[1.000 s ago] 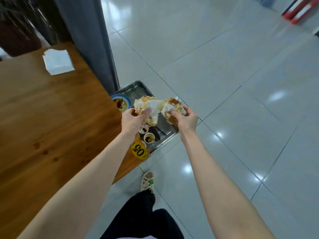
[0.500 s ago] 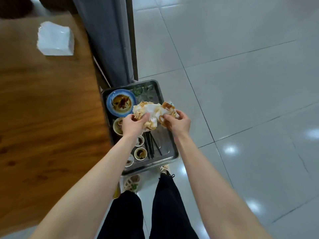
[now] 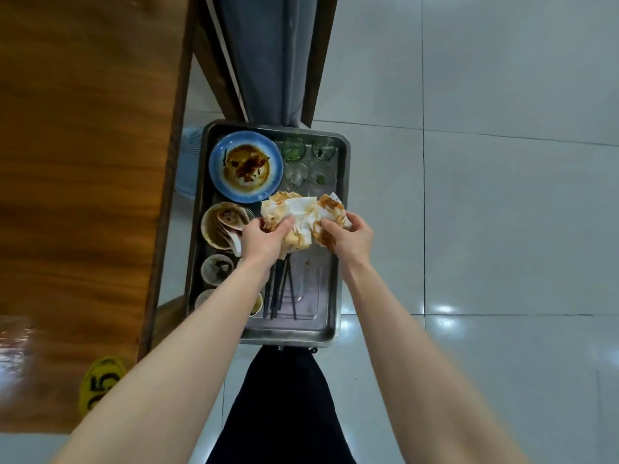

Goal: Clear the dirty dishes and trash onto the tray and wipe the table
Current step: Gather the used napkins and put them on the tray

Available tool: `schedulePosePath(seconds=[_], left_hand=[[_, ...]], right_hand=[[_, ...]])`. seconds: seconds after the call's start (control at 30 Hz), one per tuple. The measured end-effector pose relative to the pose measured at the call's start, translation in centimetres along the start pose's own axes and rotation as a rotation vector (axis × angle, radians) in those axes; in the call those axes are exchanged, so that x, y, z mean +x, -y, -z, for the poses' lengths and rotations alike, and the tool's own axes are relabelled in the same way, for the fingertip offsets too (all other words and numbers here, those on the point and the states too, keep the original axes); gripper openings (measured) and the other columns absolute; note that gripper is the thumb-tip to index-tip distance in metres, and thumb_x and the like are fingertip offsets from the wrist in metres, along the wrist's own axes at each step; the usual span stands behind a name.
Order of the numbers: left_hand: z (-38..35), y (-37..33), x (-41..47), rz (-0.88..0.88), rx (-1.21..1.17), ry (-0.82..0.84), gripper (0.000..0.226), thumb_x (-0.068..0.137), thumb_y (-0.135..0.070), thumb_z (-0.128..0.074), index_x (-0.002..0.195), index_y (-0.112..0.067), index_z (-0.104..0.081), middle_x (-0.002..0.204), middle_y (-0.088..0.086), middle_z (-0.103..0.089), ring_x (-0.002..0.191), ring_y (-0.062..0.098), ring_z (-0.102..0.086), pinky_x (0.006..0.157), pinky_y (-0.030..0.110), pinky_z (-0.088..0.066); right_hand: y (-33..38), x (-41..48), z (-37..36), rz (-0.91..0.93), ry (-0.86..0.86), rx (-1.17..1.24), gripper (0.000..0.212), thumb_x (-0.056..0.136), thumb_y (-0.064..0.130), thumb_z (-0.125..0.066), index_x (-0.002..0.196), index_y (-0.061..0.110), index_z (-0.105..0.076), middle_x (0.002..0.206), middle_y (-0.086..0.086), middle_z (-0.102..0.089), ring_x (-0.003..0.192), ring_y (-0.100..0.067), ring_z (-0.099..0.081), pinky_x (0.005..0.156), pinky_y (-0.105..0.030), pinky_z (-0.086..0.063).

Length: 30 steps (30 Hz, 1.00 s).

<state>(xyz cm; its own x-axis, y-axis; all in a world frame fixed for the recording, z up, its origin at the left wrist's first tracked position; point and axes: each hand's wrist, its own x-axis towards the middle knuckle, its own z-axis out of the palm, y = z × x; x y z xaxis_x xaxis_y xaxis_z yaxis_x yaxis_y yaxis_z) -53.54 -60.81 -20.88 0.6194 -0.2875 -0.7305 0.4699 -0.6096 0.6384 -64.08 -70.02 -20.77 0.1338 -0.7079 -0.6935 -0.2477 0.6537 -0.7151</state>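
**Soiled napkins over the tray, about to be dropped**

Napkins [image 3: 303, 222], a crumpled white wad smeared with orange-brown sauce, hang above the middle of the tray [image 3: 330, 333], not resting on it as far as the view shows. The left hand [image 3: 264, 241] pinches the wad's left end with fingers curled closed around it; the right hand [image 3: 351, 237] grips the right end the same way, so the paper is bunched between the two.

Below, the metal tray sits low beside the wooden table [image 3: 83, 162], and it already carries a blue-rimmed plate [image 3: 246, 165] with sauce residue, a brown-stained bowl [image 3: 222, 226] with a spoon in it, small sauce cups [image 3: 216, 269] along the left wall, glasses [image 3: 306, 160] at the far end, and dark chopsticks [image 3: 279, 296] lying lengthwise.

By my reading, the clearing is nearly done and this is the trash step. The next move calls for lowering the wad onto the bare patch right of the chopsticks and opening both hands together, so that no greasy piece falls onto the floor [image 3: 485, 195]. Wiping the table would then remain. A yellow number tag [image 3: 100, 385] sits at the table's near edge.
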Motion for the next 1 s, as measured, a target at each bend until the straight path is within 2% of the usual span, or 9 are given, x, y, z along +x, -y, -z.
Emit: schedulePosePath(seconds=[0.13,0.2,0.27,0.47,0.53,0.63,0.7,0.87,1.0], left_hand=[[-1.5,1.9,2.0,0.006,0.035,-0.053,0.046,0.082,-0.037,-0.074,0.116,-0.008,-0.061,0.113,0.007,-0.067,0.104,0.023,-0.063,0.093,0.043,-0.052],[-2.1,2.3,2.3,-0.004,0.035,-0.092,0.042,0.083,-0.035,-0.073,0.115,-0.01,-0.06,0.114,0.006,-0.066,0.104,0.022,-0.062,0.094,0.042,-0.051],[-2.4,2.3,2.3,-0.024,0.046,-0.116,0.041,0.085,-0.034,-0.072,0.116,-0.01,-0.059,0.115,0.005,-0.065,0.104,0.02,-0.061,0.092,0.037,-0.051],[-3.1,1.3,1.6,-0.054,0.088,-0.137,0.042,0.086,-0.035,-0.071,0.117,-0.01,-0.059,0.109,0.0,-0.064,0.097,0.015,-0.06,0.074,0.023,-0.047],[-3.5,1.3,1.3,-0.045,0.079,-0.135,0.041,0.086,-0.036,-0.07,0.115,-0.01,-0.059,0.109,0.001,-0.065,0.096,0.015,-0.06,0.075,0.025,-0.046],[-4.0,1.6,1.3,-0.015,0.063,-0.153,0.041,0.086,-0.039,-0.069,0.115,-0.011,-0.059,0.109,0.001,-0.064,0.095,0.016,-0.059,0.074,0.025,-0.044],[-4.4,2.1,1.7,0.015,0.034,-0.162,0.045,0.087,-0.04,-0.068,0.118,-0.01,-0.057,0.114,0.003,-0.064,0.1,0.018,-0.06,0.08,0.028,-0.048],[-5.6,4.2,3.4,0.11,-0.075,-0.175,0.052,0.086,-0.041,-0.068,0.126,-0.01,-0.054,0.121,0.006,-0.062,0.109,0.022,-0.059,0.093,0.036,-0.05],[-5.9,5.5,5.0,0.128,-0.114,-0.201,0.049,0.087,-0.04,-0.067,0.122,-0.009,-0.053,0.119,0.006,-0.061,0.108,0.022,-0.059,0.09,0.033,-0.05]], right_hand=[[-2.1,3.0,-0.5,-0.01,0.029,0.005,0.031,0.078,0.001,-0.075,0.107,0.004,-0.063,0.096,-0.011,-0.07,0.084,-0.021,-0.069,0.072,-0.032,-0.06],[-2.5,4.0,-0.6,-0.01,0.055,0.023,0.028,0.079,0.001,-0.074,0.103,0.008,-0.063,0.091,-0.007,-0.07,0.078,-0.016,-0.069,0.066,-0.028,-0.059],[-2.8,4.4,-0.8,-0.001,0.064,0.02,0.029,0.078,0.002,-0.075,0.104,0.009,-0.063,0.091,-0.006,-0.07,0.08,-0.017,-0.069,0.069,-0.03,-0.06],[-2.2,4.5,-1.1,0.023,0.066,0.02,0.03,0.079,0.0,-0.073,0.106,0.007,-0.064,0.101,-0.017,-0.07,0.092,-0.03,-0.069,0.075,-0.036,-0.059],[-1.9,4.4,-0.8,0.016,0.072,0.025,0.03,0.079,0.001,-0.073,0.108,0.006,-0.063,0.103,-0.018,-0.069,0.093,-0.031,-0.069,0.072,-0.035,-0.06],[-1.7,4.4,-0.3,0.027,0.074,0.006,0.031,0.079,0.002,-0.074,0.108,0.006,-0.063,0.098,-0.014,-0.07,0.089,-0.026,-0.069,0.063,-0.025,-0.058],[-1.9,4.8,-0.2,0.027,0.076,-0.009,0.031,0.079,0.002,-0.074,0.108,0.006,-0.063,0.094,-0.01,-0.07,0.085,-0.022,-0.069,0.061,-0.023,-0.056],[-3.2,6.7,-0.5,0.013,0.087,-0.078,0.034,0.08,0.005,-0.074,0.111,0.006,-0.062,0.097,-0.009,-0.069,0.09,-0.022,-0.069,0.07,-0.028,-0.059],[-4.2,8.2,-1.0,0.011,0.089,-0.113,0.037,0.08,0.006,-0.074,0.114,0.005,-0.06,0.105,-0.013,-0.068,0.095,-0.025,-0.068,0.08,-0.037,-0.059]])
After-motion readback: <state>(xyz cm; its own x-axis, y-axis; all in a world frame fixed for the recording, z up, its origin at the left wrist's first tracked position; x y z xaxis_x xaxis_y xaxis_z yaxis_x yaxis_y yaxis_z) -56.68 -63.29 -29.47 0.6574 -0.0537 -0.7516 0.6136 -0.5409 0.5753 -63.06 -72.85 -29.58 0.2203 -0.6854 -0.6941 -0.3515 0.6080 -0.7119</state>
